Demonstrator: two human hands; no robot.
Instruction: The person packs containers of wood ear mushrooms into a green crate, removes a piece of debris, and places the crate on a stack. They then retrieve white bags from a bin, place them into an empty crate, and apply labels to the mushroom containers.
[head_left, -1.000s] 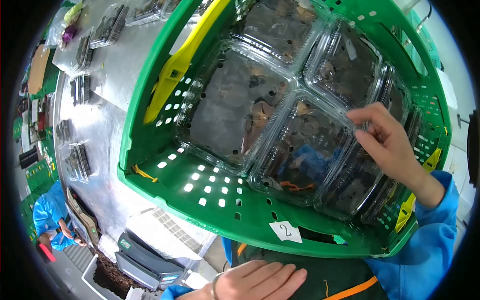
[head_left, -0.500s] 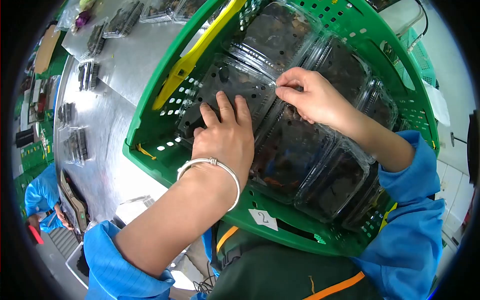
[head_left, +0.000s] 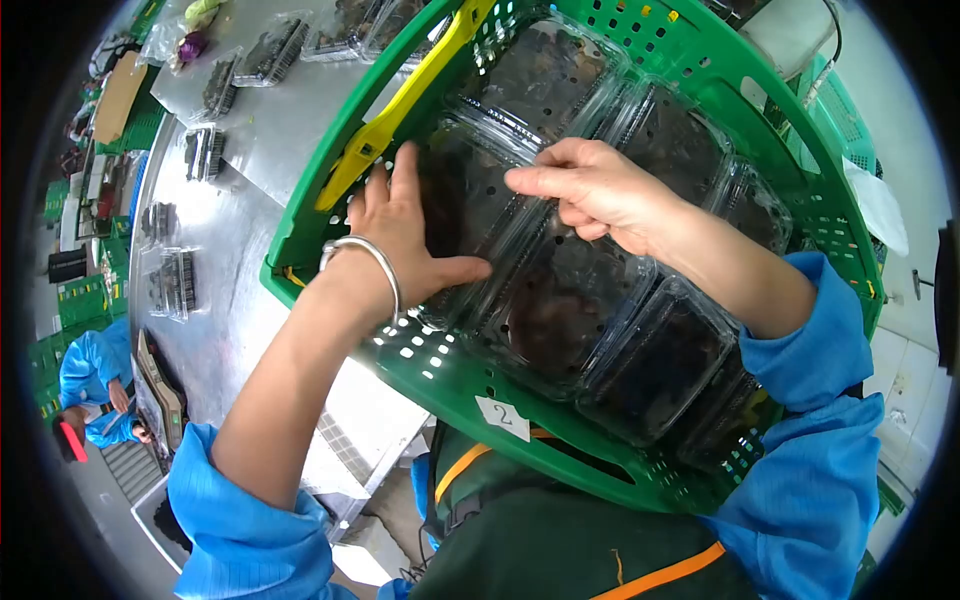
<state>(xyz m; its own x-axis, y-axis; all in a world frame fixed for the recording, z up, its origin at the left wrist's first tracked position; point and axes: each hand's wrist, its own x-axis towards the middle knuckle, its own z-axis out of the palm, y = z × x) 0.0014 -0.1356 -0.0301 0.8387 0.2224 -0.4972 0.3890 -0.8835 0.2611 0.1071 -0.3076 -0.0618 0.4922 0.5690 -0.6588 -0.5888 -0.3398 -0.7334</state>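
Inside a green crate [head_left: 455, 408] lie several clear lidded plastic boxes with dark contents. My left hand [head_left: 400, 235], with a silver bangle at the wrist, is spread with fingers apart at the left side of the left box [head_left: 465, 190]. The fingertips of my right hand [head_left: 595, 190] are drawn together over that box's upper right edge, near the box above it [head_left: 540, 75]. Whether they pinch the lid edge is hidden. Below the right hand is another box [head_left: 560, 300], with one more [head_left: 660, 360] beside it.
A yellow handle [head_left: 400, 100] runs along the crate's left side. Small filled boxes [head_left: 203, 153] stand on the metal table [head_left: 240, 215]. A person in blue [head_left: 95, 375] is at the far left. A white label [head_left: 503, 418] is on the crate's front.
My left hand has moved off the lid toward the box's left side, its thumb spreading out. My right hand has shifted slightly left. The view has shifted a little.
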